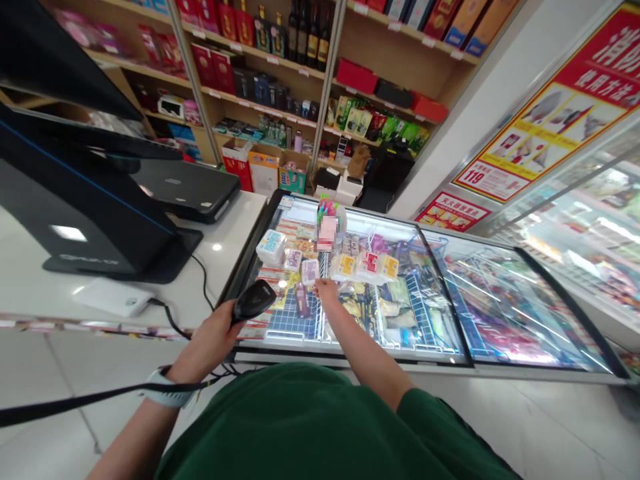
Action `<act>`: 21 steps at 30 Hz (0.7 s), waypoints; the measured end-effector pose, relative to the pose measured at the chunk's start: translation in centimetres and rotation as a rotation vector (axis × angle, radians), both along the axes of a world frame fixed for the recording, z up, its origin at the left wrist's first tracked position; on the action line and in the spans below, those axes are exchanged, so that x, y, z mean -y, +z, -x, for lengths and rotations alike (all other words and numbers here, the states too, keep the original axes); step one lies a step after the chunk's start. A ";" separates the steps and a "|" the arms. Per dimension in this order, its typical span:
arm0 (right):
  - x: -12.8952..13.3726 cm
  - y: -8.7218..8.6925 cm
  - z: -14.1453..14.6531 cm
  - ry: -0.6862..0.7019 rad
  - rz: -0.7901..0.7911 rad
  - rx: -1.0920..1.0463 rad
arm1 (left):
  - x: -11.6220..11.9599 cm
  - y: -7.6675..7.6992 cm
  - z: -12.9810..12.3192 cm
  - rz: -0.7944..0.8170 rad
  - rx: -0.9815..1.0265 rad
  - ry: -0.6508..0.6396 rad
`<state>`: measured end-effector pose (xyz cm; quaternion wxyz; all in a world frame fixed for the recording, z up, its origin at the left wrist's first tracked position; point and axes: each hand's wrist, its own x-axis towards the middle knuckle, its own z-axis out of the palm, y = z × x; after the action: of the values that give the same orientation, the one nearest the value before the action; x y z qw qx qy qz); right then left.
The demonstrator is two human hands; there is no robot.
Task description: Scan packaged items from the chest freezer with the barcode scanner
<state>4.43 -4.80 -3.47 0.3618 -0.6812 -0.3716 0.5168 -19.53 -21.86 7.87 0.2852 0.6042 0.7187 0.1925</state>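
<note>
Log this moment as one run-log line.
left hand: grips barcode scanner | right hand: nearest small pack | below: freezer

Bright indoor light is washing over everything, glaring off the freezer's glass lid (515, 300) and throwing small hot spots onto the white counter (215, 247). The wide lens is bending the shelves (280, 87) toward the edges, while a pixelated blur is covering one package (327, 233).
</note>
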 end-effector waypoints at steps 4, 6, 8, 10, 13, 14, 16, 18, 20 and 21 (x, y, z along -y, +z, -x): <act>2.6 0.2 -2.7 -0.016 -0.024 0.015 | -1.4 0.2 -1.6 -0.054 -0.001 -0.081; 3.7 0.5 -3.8 -0.013 -0.077 0.023 | -2.1 0.5 -2.6 -0.074 0.003 -0.125; 4.7 1.0 -4.8 -0.008 -0.128 0.033 | -2.7 0.8 -3.5 -0.084 0.022 -0.190; 5.5 1.4 -5.6 -0.012 -0.161 0.052 | -3.2 1.1 -4.4 -0.103 0.039 -0.243; 6.3 2.0 -6.4 -0.035 -0.185 0.092 | -3.8 1.1 -5.2 -0.116 0.031 -0.292; 6.5 2.1 -6.6 -0.041 -0.191 0.101 | -3.9 1.1 -5.5 -0.111 0.025 -0.306; 6.9 2.5 -6.9 -0.048 -0.201 0.108 | -4.1 0.9 -5.8 -0.100 0.014 -0.326; 7.1 2.8 -7.1 -0.058 -0.210 0.106 | -4.3 0.7 -6.1 -0.094 0.009 -0.333; 7.2 3.1 -7.2 -0.073 -0.220 0.100 | -4.4 0.6 -6.4 -0.090 0.007 -0.338; 7.3 3.3 -7.2 -0.075 -0.226 0.100 | -4.4 0.5 -6.4 -0.089 0.007 -0.340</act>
<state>11.68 -12.09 -0.20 0.4362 -0.6745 -0.4193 0.4230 -13.09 -17.42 8.38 0.2891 0.7286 0.5957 0.1753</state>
